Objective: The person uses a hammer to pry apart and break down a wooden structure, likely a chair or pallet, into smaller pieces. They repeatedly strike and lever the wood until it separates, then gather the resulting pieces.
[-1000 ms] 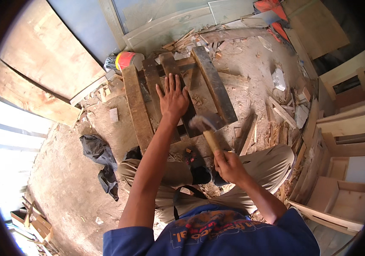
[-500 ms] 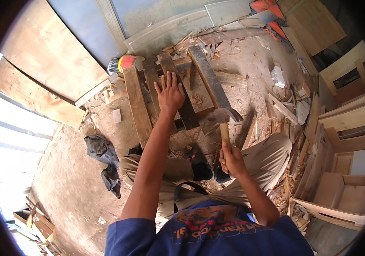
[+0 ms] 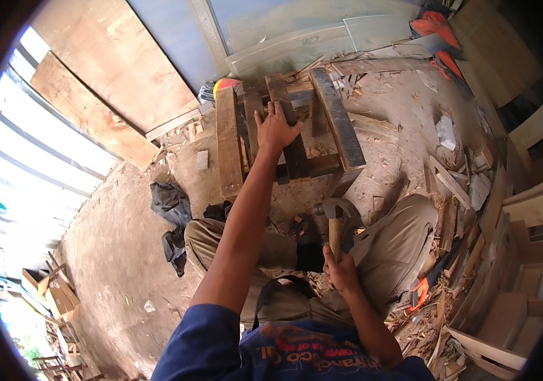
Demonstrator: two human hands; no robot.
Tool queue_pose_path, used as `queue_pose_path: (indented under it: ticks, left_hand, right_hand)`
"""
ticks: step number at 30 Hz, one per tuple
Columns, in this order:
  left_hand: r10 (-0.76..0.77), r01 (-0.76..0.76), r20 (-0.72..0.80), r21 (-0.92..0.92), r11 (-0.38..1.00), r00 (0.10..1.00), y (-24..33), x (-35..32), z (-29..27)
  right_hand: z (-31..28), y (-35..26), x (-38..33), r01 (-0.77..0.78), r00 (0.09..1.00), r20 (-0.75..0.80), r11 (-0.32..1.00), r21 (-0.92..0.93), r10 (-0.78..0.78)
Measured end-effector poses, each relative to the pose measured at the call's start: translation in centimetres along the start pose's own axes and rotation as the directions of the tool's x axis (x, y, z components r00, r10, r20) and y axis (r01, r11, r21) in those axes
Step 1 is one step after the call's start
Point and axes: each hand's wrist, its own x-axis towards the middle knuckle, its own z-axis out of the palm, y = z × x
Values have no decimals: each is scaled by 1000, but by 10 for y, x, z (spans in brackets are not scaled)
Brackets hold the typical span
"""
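Note:
A small slatted wooden frame [image 3: 228,140] of worn, dark-stained boards stands on the ground in front of me. My left hand [image 3: 278,131] rests on one of its middle slats [image 3: 295,151], fingers spread and thumb pointing out to the right. In my right hand [image 3: 342,272] is a claw hammer [image 3: 334,232], gripped by its wooden handle, its metal head up. The hammer head hangs between my knees, apart from the near end of the frame. A thick dark board [image 3: 338,120] forms the frame's right side.
Crumpled dark cloth [image 3: 171,202] lies on the dirt floor to the left. Wood scraps [image 3: 452,184] and an orange-and-black tool [image 3: 419,294] lie by my right leg. Wooden box-like pieces [image 3: 516,305] stand at the right, plywood sheets [image 3: 109,70] at the back left.
The hammer has come back toward my body, away from the frame's right board. My left hand stays on the slats, its thumb now spread wider. The whole view has shifted.

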Motion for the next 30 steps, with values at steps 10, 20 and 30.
queue_pose_path:
  ticks: [10, 20, 30]
  left_hand:
    - [36, -36, -44, 6, 999, 998, 1, 1, 7]
    - [44, -43, -58, 17, 999, 997, 1, 2, 10]
    - [-107, -178, -377, -647, 742, 920, -43, -103, -45]
  right_hand:
    - [-6, 1, 1, 13, 999, 40, 1000, 6, -13]
    - [-10, -4, -4, 7, 1000, 17, 999, 48, -8]
    - [7, -6, 0, -91, 996, -6, 996, -8, 91]
